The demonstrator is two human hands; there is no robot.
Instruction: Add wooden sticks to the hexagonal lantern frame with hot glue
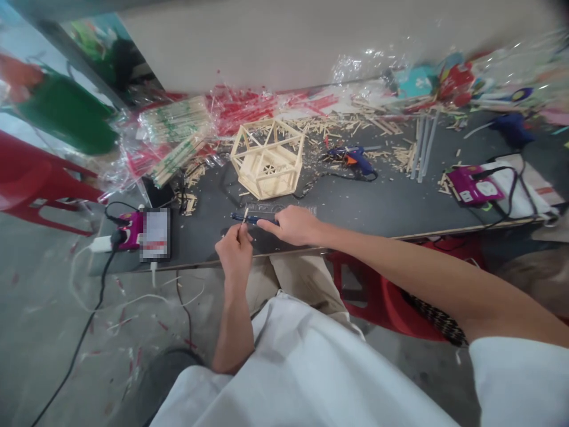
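My left hand (235, 249) is closed in a pinch on a short thin wooden stick (245, 215), held upright at the near edge of the dark table (355, 207). My right hand (291, 225) is closed on a dark blue tool (246, 218) lying across the table, its tip touching the stick. Just behind both hands stands a hexagonal frame built of pale wooden sticks (268, 159).
A blue and orange glue gun (353, 157) lies behind the frame to the right, with glue sticks (423, 148) and scattered stick offcuts. Purple devices (473, 185) (133, 230) sit at both table ends with cables. Bundles of sticks in plastic (178, 136) lie far left. Red stools (382, 296) stand below.
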